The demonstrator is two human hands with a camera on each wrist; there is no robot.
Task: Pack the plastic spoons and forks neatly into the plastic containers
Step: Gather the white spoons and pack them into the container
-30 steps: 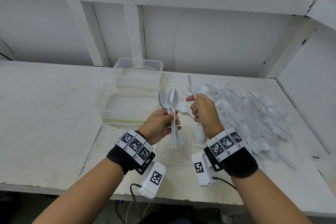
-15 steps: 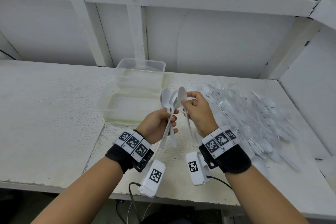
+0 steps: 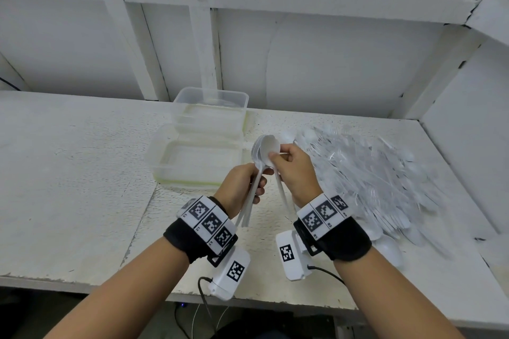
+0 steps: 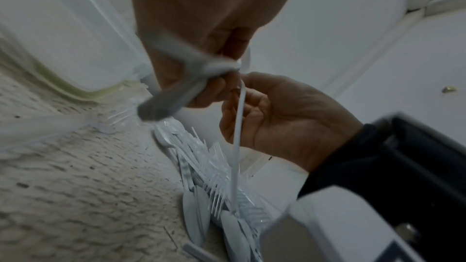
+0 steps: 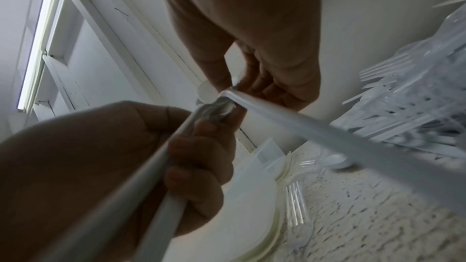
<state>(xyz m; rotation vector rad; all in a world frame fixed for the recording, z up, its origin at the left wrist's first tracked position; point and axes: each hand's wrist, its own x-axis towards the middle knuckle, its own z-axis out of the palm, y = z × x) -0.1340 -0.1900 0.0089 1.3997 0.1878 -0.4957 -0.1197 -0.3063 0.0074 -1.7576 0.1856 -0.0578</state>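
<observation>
My left hand (image 3: 249, 183) grips a bundle of white plastic spoons (image 3: 251, 202) by their handles, bowls up, above the table. My right hand (image 3: 289, 162) pinches one more white spoon (image 3: 270, 149) at its neck and holds its bowl against the bundle's bowls. That spoon's handle (image 4: 238, 127) hangs down in front of the right palm. In the right wrist view the left hand's fingers (image 5: 199, 158) curl round the handles (image 5: 151, 192). A large pile of white and clear spoons and forks (image 3: 369, 176) lies on the table to the right. Two clear containers (image 3: 198, 158) (image 3: 212, 109) stand just left of the hands.
The white table (image 3: 68, 173) ends at a front edge below my wrists. White walls and a shelf frame (image 3: 203, 44) close the back and right side. A few clear forks (image 5: 295, 204) lie beside the near container's rim.
My right hand has lifted a spoon from the pile and carried it left to the bundle in my left hand. Its bowl now lies against the other bowls.
</observation>
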